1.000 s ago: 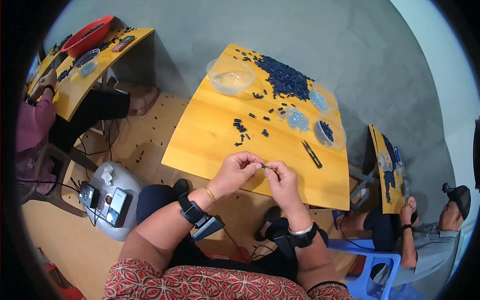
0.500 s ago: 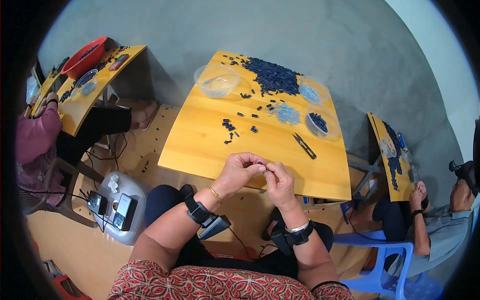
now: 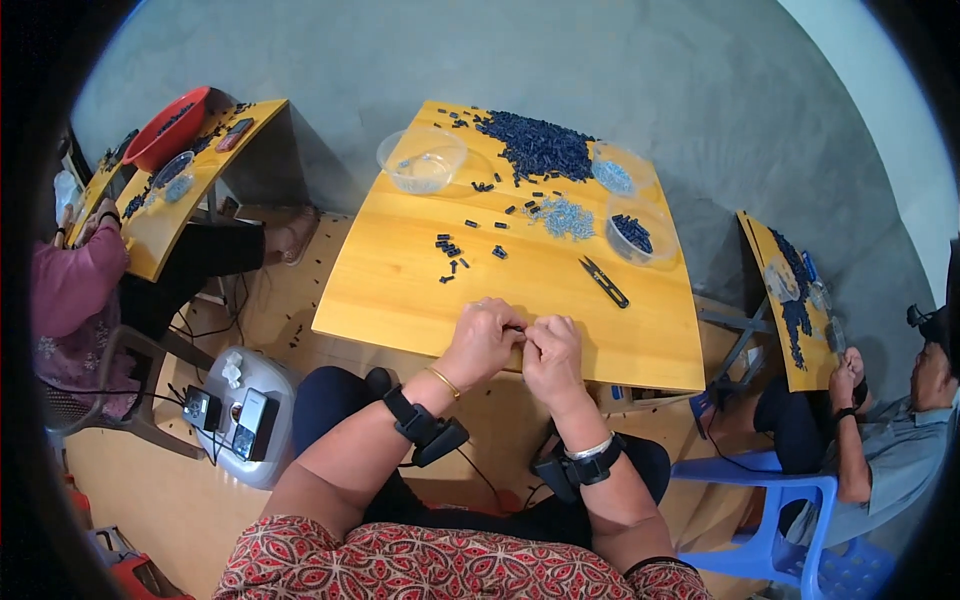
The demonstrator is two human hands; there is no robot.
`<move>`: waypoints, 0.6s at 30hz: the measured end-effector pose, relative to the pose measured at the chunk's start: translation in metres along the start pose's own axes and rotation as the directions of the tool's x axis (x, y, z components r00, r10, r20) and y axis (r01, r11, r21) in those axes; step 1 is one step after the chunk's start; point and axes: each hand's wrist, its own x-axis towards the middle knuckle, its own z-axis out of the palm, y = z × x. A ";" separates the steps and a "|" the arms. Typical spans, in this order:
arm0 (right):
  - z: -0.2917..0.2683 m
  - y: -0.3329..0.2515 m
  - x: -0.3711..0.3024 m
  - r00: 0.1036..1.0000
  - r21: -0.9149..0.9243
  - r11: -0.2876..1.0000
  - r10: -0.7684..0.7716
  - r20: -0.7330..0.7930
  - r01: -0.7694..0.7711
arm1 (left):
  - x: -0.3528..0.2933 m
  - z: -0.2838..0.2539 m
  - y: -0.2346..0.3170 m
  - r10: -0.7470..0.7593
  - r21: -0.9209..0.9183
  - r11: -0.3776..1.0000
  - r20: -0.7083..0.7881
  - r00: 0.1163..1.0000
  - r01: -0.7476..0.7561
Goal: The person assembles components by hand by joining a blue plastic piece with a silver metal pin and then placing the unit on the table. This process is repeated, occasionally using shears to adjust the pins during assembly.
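Observation:
At the table's near edge, my left hand [image 3: 485, 338] and my right hand [image 3: 552, 352] meet fingertip to fingertip. Between them a small black piece [image 3: 515, 330] is pinched, mostly hidden by the fingers. Just beyond lies a loose cluster of small black tubular pieces [image 3: 450, 250]. Black-handled thread snips [image 3: 605, 282] rest to the right of my hands. A heap of small pale blue pieces [image 3: 563, 217] lies farther back, with a large pile of black pieces [image 3: 540, 145] behind it.
On the yellow table [image 3: 380, 290] stand a clear bowl [image 3: 422, 180] at far left, a tub of pale blue pieces [image 3: 613, 178], and a bowl of black pieces [image 3: 632, 236] at right. Co-workers sit at side tables; a grey stool [image 3: 262, 455] with devices is left, a blue chair [image 3: 770, 490] right.
My hands have drawn closer together, with the right turned more knuckles-up and the fingers curled tighter over the black piece. The view has shifted slightly.

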 end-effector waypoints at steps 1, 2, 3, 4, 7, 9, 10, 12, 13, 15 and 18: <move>-0.003 -0.001 -0.002 1.000 -0.022 1.000 -0.022 0.015 0.023 | 0.000 0.000 0.001 0.013 0.013 1.000 0.014 1.000 -0.013; -0.006 -0.003 -0.004 0.999 -0.041 0.998 -0.044 0.032 0.045 | 0.000 -0.002 0.002 0.023 0.028 0.999 0.028 0.999 -0.024; -0.009 -0.007 -0.005 0.999 -0.038 0.998 -0.045 0.029 0.046 | -0.001 -0.002 0.002 0.024 0.032 0.999 0.028 0.999 -0.025; -0.013 -0.011 -0.007 0.997 -0.101 0.993 -0.052 0.054 0.057 | 0.000 -0.002 0.002 0.043 0.058 0.997 0.036 0.998 -0.045; -0.020 -0.019 -0.008 0.993 -0.191 0.976 -0.088 0.077 0.102 | -0.002 -0.001 -0.001 0.057 0.086 0.994 0.046 0.997 -0.061; -0.026 -0.013 -0.007 0.990 -0.232 0.963 -0.123 0.073 0.137 | -0.001 0.001 -0.002 0.063 0.079 0.995 0.043 0.997 -0.066; -0.029 -0.001 -0.009 0.992 -0.079 0.994 -0.065 0.112 0.074 | -0.001 0.004 -0.002 0.062 0.077 0.995 0.045 0.997 -0.065; -0.030 0.001 0.000 0.987 0.078 0.997 -0.017 0.161 0.005 | -0.001 0.002 -0.003 0.059 0.079 0.995 0.043 0.997 -0.062; -0.027 0.002 0.010 0.982 0.134 0.977 0.151 0.116 -0.166 | 0.000 0.000 -0.004 0.071 0.087 0.993 0.045 0.996 -0.075; -0.021 0.001 0.031 0.943 0.187 0.925 0.321 0.088 -0.332 | -0.001 0.000 -0.002 0.078 0.086 0.993 0.045 0.996 -0.081; 0.012 0.004 0.047 0.922 0.280 0.890 0.385 -0.042 -0.359 | 0.002 -0.001 0.002 0.131 0.105 0.986 0.007 0.991 -0.131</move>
